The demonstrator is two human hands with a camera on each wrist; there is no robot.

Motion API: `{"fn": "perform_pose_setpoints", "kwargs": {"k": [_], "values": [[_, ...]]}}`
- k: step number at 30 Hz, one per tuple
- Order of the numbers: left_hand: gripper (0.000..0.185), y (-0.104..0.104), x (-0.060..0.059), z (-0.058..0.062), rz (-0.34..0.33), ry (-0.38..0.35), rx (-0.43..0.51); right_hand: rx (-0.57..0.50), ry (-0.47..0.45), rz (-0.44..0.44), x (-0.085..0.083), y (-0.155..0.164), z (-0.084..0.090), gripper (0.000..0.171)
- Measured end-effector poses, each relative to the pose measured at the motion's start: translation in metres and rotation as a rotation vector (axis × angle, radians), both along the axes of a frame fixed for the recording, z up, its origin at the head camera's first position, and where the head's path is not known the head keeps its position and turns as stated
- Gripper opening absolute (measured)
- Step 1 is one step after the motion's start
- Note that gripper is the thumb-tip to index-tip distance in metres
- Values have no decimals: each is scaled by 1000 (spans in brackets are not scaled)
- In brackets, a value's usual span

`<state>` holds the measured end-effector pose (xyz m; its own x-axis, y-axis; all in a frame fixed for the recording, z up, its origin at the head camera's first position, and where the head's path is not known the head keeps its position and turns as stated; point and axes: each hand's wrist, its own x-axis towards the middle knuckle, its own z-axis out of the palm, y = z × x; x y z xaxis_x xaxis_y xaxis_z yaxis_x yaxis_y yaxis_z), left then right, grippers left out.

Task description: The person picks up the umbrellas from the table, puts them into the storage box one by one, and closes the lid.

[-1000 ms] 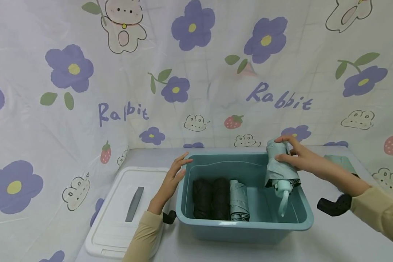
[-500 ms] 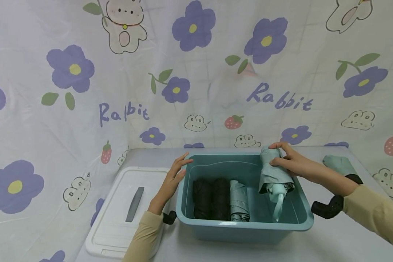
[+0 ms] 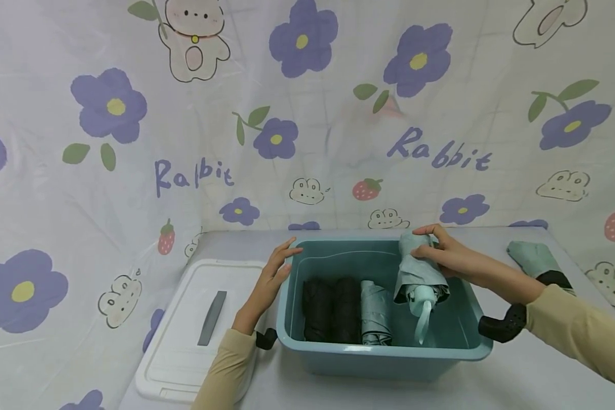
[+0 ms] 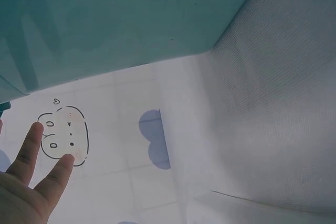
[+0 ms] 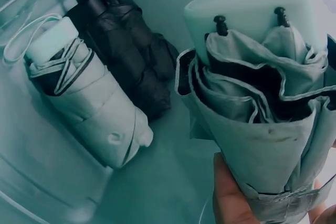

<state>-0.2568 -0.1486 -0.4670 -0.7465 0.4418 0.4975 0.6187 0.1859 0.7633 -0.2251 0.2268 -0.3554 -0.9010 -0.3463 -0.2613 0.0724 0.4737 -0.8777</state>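
My right hand [image 3: 448, 255] grips a folded pale green umbrella [image 3: 420, 270] over the right part of a teal storage bin [image 3: 369, 352]. The umbrella's handle and wrist loop point toward the bin's front; the right wrist view shows its loose canopy folds [image 5: 262, 87] close up. Inside the bin lie two black folded umbrellas [image 3: 332, 310] side by side on the left, and another pale green umbrella [image 3: 375, 313] beside them. My left hand [image 3: 269, 279] is at the bin's left rim, its fingers extended; in the left wrist view the fingers [image 4: 55, 179] are spread below the bin's wall.
A white lid [image 3: 184, 336] with a grey handle lies on the table left of the bin. Another pale green folded umbrella [image 3: 535, 259] lies on the table to the right, partly behind my right forearm. A patterned curtain [image 3: 328, 114] hangs behind the table.
My right hand has moved left and slightly lower with the pale green umbrella, from the bin's right edge toward the umbrellas inside. The left hand has stayed at the left rim.
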Motion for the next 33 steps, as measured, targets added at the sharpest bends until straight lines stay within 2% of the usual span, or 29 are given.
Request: {"fn": "perform_pose_setpoints", "kwargs": {"k": [5,20,33], "values": [[37,1,0,1,6,12,-2,42,7,28,-1,-4,-1,69],[38,2,0,1,-2,10,-8,-8,-176,120,-9,-5,-16,62],[37,1,0,1,4,7,-8,19,-267,126,-13,-12,-28,61]]}}
